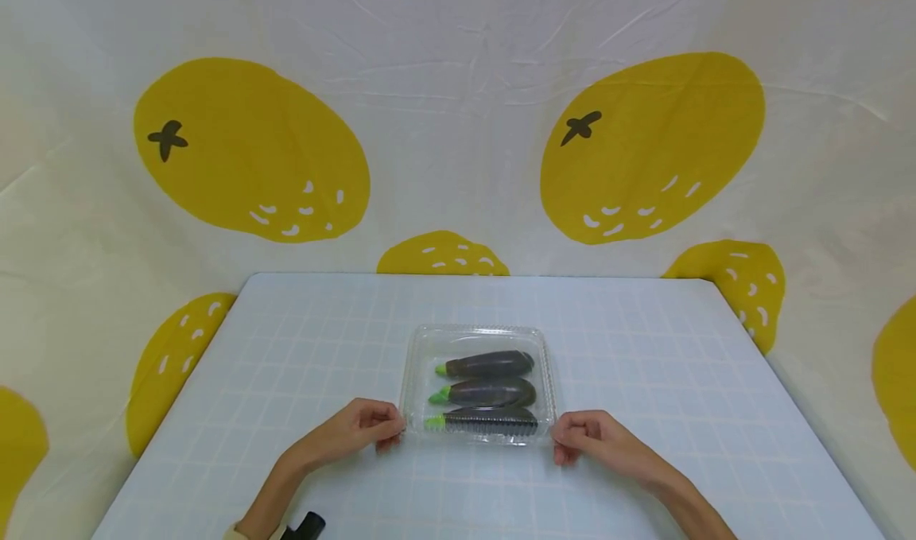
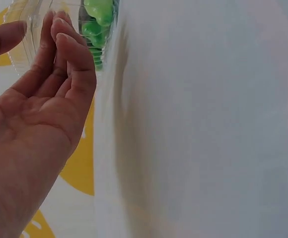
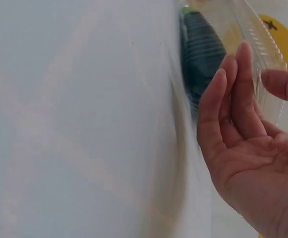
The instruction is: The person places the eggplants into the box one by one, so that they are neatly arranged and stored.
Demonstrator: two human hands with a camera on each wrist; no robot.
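A clear plastic clamshell box (image 1: 487, 339) lies at the middle of the table with three dark eggplants in it: the back eggplant (image 1: 490, 363), the middle eggplant (image 1: 494, 392) and the front eggplant (image 1: 494, 421). Their green stem ends point left. At the box's near left corner, my left hand (image 1: 361, 429) holds the edge between thumb and bent fingers. My right hand (image 1: 594, 443) does the same at the near right corner. Both wrist views show the clear rim beside the thumb and fingertips. Whether the lid is fastened cannot be made out.
The table (image 1: 322, 317) has a pale blue checked cover. Behind it hangs a white cloth (image 1: 458, 150) printed with large yellow fruits. A black object (image 1: 309, 526) shows at the left wrist.
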